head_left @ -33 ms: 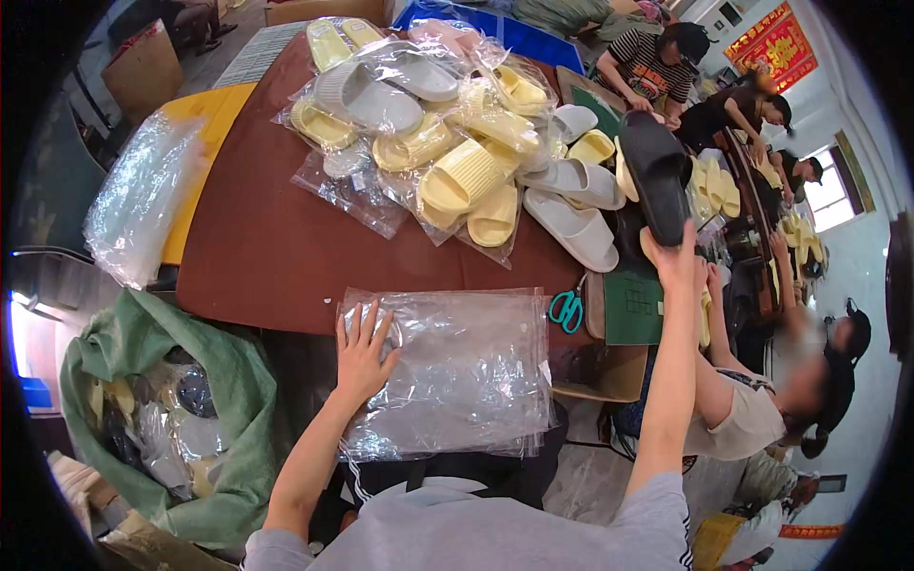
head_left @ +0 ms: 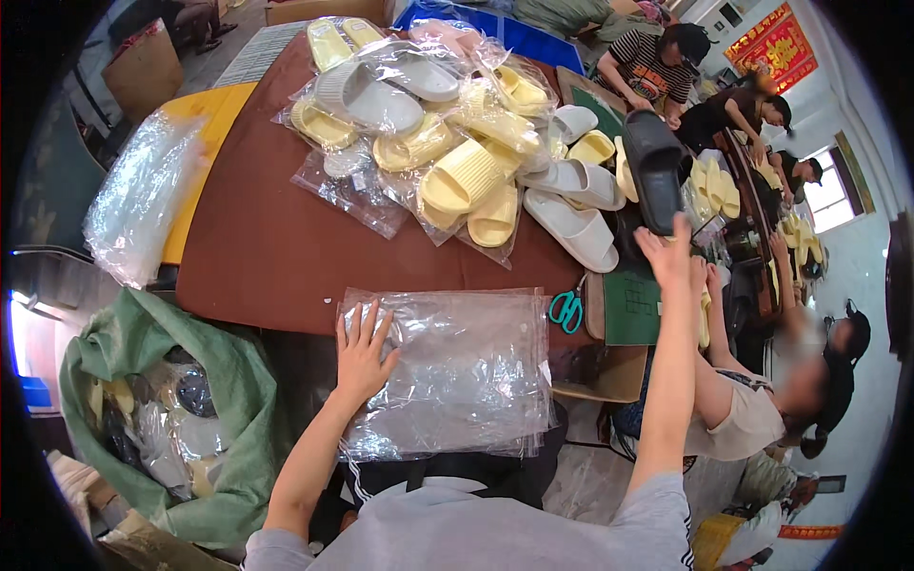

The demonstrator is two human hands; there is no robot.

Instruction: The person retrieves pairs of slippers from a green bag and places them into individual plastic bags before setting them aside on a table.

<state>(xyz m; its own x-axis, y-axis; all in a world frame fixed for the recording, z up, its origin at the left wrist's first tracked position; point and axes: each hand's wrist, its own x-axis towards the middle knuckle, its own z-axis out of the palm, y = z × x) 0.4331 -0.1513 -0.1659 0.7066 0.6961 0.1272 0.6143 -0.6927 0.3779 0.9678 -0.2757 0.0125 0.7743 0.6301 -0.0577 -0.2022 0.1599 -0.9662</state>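
Observation:
My left hand (head_left: 364,350) lies flat with fingers spread on the left part of a stack of clear plastic bags (head_left: 457,371) at the table's front edge. To the right, my right hand (head_left: 669,259) is stretched out with fingers apart, just below the heel end of a black slipper (head_left: 654,176). The fingertips overlap the slipper's lower end in the picture; whether they touch it I cannot tell. Left of that slipper lie loose grey slippers (head_left: 571,228). Further back on the brown table is a heap of yellow slippers (head_left: 462,176) and grey ones, many in clear bags.
Teal-handled scissors (head_left: 566,311) lie beside the bags. A green sack (head_left: 238,400) with bagged slippers stands at the lower left, below a clear plastic bundle (head_left: 143,200). A co-worker's arm (head_left: 724,314) is close to my right forearm. An open cardboard box (head_left: 605,376) sits below the table edge.
My right hand has let go of the black slipper, its fingers now spread. The slipper stands slightly tilted the other way. My left hand has not moved.

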